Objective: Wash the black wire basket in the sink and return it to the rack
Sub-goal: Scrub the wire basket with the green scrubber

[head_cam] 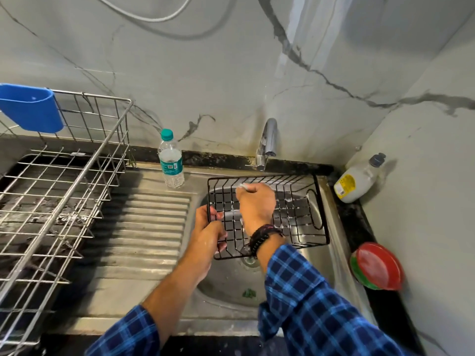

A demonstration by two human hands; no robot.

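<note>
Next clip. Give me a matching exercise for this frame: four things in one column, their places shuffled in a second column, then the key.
Things
1. black wire basket
2. water bottle
3. soap bottle
4. blue holder

Places
A. hooked on the steel rack
B. back right corner of the counter
C. standing at the drainboard's back edge, left of the tap
D. over the sink, left hand gripping its rim, right hand pinching a white scrubber at its back wall

Pairs: 1-D, 2-C, 3-B, 4-A
</note>
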